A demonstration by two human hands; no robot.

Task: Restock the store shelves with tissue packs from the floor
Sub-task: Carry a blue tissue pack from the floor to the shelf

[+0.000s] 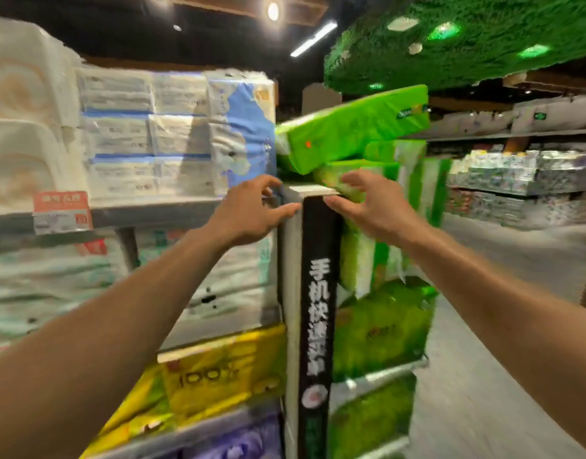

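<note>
**Hands reach for a shelf end where a green tissue pack [351, 127] lies tilted on top, at one o'clock from the hands.**

The left hand [252, 215], fingers loosely spread and holding nothing, sits against the upper edge of the black end post [318, 293]. The right hand [374, 203], also spread and empty, hovers on the post's three o'clock side, just below the tilted pack. Blur hides whether its fingertips touch the stacked green packs [381, 329] underneath. White and blue packs [172, 134] fill the shelf [146, 210] at nine o'clock, with a red price tag [61, 212] on its rail. Yellow packs [218, 369] sit lower, at seven o'clock.
</note>
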